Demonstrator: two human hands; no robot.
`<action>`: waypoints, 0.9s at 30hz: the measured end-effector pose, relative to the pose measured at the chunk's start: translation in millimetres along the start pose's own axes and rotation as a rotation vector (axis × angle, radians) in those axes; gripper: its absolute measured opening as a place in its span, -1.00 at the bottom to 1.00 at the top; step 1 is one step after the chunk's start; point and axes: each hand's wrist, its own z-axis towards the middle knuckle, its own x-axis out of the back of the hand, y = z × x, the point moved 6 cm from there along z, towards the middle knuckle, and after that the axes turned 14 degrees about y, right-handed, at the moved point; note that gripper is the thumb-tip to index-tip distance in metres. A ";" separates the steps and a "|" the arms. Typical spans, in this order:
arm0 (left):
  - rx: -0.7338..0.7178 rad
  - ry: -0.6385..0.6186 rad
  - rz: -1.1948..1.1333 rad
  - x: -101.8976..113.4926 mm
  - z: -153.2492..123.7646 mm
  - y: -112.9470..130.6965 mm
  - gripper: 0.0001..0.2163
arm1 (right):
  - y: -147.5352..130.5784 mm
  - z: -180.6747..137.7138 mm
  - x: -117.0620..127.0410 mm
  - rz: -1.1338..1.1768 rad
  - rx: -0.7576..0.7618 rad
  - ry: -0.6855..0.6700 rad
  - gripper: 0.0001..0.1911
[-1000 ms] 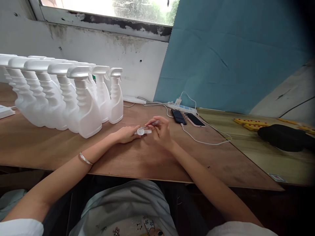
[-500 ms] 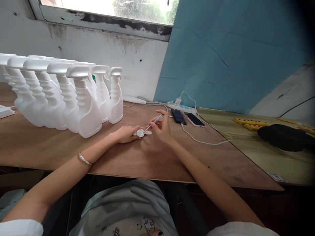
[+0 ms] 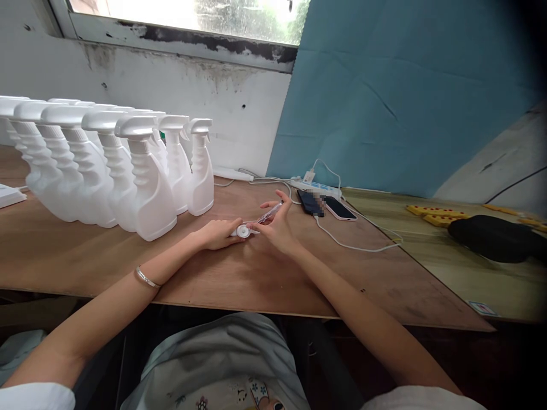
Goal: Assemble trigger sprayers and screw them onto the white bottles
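On the tabletop, my left hand (image 3: pixel 221 233) is closed round the rear of a white plastic spray head (image 3: pixel 243 231), pressing it down. Its round end, with a ring-shaped opening, faces up toward me. My right hand (image 3: pixel 277 228) touches the front of this part with thumb and fingertip. Held across the same hand is a slim tool with a clear handle (image 3: pixel 270 212), which looks like a small screwdriver; its tip is hidden by the fingers. Several white spray bottles (image 3: pixel 149 193) with trigger heads stand upright in rows to the left of my hands.
Two phones lie at the back right, one dark (image 3: pixel 308 202) and one pink-edged (image 3: pixel 341 208), with a white charging cable (image 3: pixel 342 244) beside them. A power strip (image 3: pixel 318 188) sits against the blue sheet (image 3: pixel 384 102). Yellow pieces (image 3: pixel 444 219) and a black object (image 3: pixel 491 238) rest farther right.
My right hand has shifted slightly left, bringing its thumb onto the white spray head. The clear-handled tool has drawn back from the opening into the hand. My left hand stays in place.
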 end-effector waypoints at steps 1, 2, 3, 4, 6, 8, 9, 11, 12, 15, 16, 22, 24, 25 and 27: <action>-0.001 -0.004 0.005 0.1 0.0 0.4 -0.62 | -1.6 -1.8 -0.7 -0.015 0.007 0.003 0.02; -0.001 -0.007 0.010 0.2 0.0 0.8 -0.63 | -3.5 -3.6 -1.7 -0.026 0.010 0.000 0.05; -0.002 -0.008 0.015 0.4 0.0 1.1 -0.63 | -5.5 -5.3 -2.9 -0.034 0.010 -0.008 0.07; -0.003 -0.009 0.019 0.6 0.0 1.4 -0.64 | -7.3 -6.9 -4.2 -0.041 0.008 -0.019 0.09; -0.002 -0.014 0.024 0.9 0.0 1.9 -0.65 | -10.3 -9.5 -6.5 -0.050 0.011 -0.039 0.10; 0.001 -0.025 0.031 1.1 -0.3 2.3 -0.66 | -11.5 -11.2 -8.2 -0.045 0.021 -0.053 0.09; 0.003 -0.029 0.034 1.1 -0.5 2.6 -0.66 | -11.3 -11.7 -9.0 -0.038 0.024 -0.060 0.08; 0.005 -0.028 0.040 1.5 -0.8 2.9 -0.66 | -9.3 -11.9 -10.0 -0.016 0.021 -0.070 0.06; 0.006 -0.025 0.042 1.7 -0.8 3.1 -0.66 | -7.9 -11.5 -10.1 0.000 0.015 -0.072 0.05; 0.005 0.000 0.049 2.8 -0.3 3.0 -0.64 | -4.5 -7.3 -8.1 0.067 -0.013 -0.058 0.06; 0.010 0.018 0.057 3.8 0.2 2.3 -0.64 | -3.7 -5.1 -6.7 0.094 -0.027 -0.048 0.07; 0.145 0.206 0.147 16.6 3.4 -10.6 -0.64 | 0.3 3.3 -4.2 0.224 -0.100 -0.088 0.14; 0.195 0.250 0.156 20.0 3.3 -15.2 -0.65 | 3.5 0.7 -8.1 0.233 -0.102 -0.155 0.14; 0.214 0.264 0.155 21.1 3.1 -16.8 -0.66 | 5.8 -1.5 -10.8 0.229 -0.106 -0.197 0.14; 0.237 0.281 0.147 22.2 2.8 -18.6 -0.66 | 11.3 -6.8 -16.8 0.197 -0.127 -0.290 0.14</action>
